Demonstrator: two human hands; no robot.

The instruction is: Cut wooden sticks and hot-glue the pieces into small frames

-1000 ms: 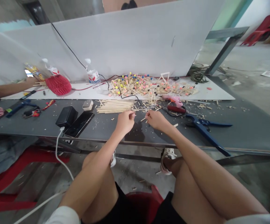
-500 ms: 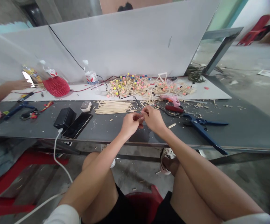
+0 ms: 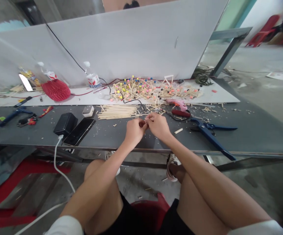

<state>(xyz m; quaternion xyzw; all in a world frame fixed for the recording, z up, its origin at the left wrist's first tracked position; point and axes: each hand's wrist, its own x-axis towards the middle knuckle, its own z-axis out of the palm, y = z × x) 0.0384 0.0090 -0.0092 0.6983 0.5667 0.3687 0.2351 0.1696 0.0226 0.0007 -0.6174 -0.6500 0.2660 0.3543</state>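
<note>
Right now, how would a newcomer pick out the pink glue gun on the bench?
Start at the heap of ball-tipped sticks against the white board. At its right front edge lies the pink glue gun, just beyond the red-handled tool. It is the only pale pink tool there.

Person's body, head view: 2 bare forearms, left hand (image 3: 134,131) and right hand (image 3: 157,125), no gloves, rings or watch visible. Short white sleeves (image 3: 65,226) at both upper arms. Black shorts (image 3: 136,217), bare knees. White lace-up sneakers (image 3: 172,166) with dark trim.
</note>
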